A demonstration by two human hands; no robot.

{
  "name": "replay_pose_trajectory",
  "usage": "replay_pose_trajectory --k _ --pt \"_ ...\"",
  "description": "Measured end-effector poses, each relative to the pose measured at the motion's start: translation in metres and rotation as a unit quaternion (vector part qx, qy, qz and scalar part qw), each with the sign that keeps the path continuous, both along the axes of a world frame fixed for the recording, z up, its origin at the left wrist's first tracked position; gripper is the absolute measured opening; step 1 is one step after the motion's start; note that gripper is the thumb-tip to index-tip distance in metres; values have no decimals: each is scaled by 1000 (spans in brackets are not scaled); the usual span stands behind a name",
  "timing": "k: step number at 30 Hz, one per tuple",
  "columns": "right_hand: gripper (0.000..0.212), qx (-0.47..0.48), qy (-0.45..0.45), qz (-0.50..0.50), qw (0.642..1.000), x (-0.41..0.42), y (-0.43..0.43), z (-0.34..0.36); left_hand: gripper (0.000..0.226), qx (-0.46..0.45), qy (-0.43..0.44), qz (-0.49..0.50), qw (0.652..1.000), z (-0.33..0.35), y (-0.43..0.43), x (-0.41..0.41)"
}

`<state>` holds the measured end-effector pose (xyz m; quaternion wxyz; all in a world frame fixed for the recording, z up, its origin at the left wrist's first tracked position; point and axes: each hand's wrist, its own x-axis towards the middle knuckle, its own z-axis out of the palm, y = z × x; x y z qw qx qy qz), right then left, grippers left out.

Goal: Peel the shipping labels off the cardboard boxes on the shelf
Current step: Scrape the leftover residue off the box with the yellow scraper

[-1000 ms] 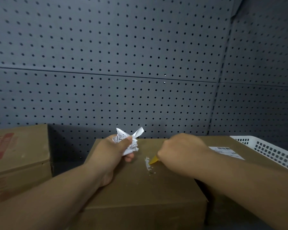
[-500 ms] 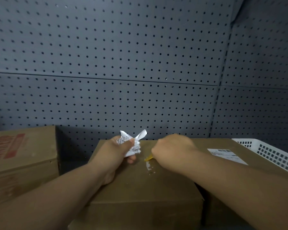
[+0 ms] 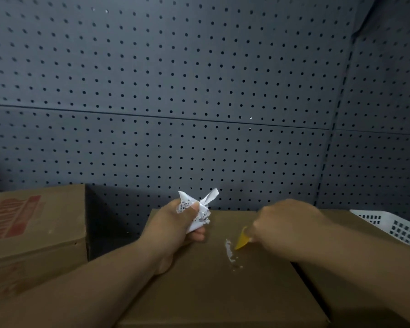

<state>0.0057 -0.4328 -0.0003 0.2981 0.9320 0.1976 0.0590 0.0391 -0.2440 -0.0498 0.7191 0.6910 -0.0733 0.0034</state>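
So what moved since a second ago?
The right hand has slid the yellow scraper slightly rightward, beside the white label scraps on the middle box, so more blade shows. Its forearm now hides the label on the right box. Nothing was picked up or dropped: the left hand still grips the crumpled label.

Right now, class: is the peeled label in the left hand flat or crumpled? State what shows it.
Crumpled. The label is a creased white wad with twisted ends poking up, gripped in the left hand.
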Motion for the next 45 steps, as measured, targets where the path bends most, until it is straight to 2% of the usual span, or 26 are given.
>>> replay_pose_trajectory --k 6,9,14,19,26,29,38,45 --pt "23 5 -19 -1 1000 0 16 -11 21 36 -9 -4 999 -3 -2 3" --pt "29 4 8 0 1000 -10 8 -17 22 48 -7 2 999 -3 -2 4" --pt "20 -5 -9 -2 1000 -14 16 -9 22 69 -14 2 998 -4 -4 4" --pt "23 3 5 -6 1000 -13 18 -15 21 107 -32 18 994 -5 -4 6" --pt "28 -7 -17 -2 1000 -4 28 -10 20 112 -37 2 993 -5 -4 4" --pt "18 -11 -6 -14 1000 -3 18 -11 20 115 -37 -6 993 -4 -3 4" --pt "23 -28 -4 -36 999 4 17 -9 19 115 -35 -15 993 -4 -3 3" --pt "21 -43 -22 -1 999 11 16 -8 19 111 -41 -16 993 -4 -3 3"
